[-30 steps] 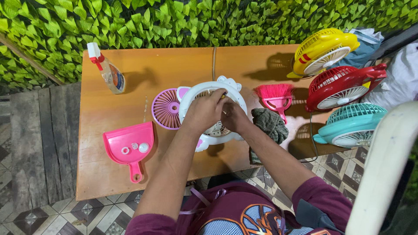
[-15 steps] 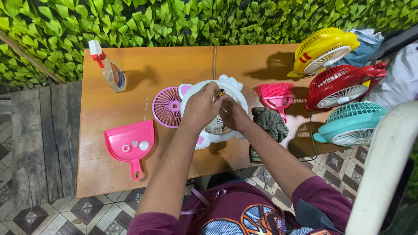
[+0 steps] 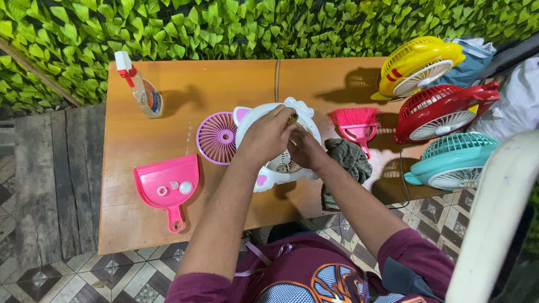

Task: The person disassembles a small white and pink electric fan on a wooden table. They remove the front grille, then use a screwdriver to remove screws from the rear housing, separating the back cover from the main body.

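The left hand (image 3: 268, 133) pinches a small yellowish tool (image 3: 292, 118) above the white fan housing (image 3: 264, 174) at table centre; the right hand (image 3: 306, 150), at its four o'clock, curls inside the housing.

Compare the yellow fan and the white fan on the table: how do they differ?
The yellow fan is assembled, grille on, untouched at the table's far right; the white fan lies open in the middle, its purple grille beside it, the left hand and right hand on it. Both are small plastic fans.
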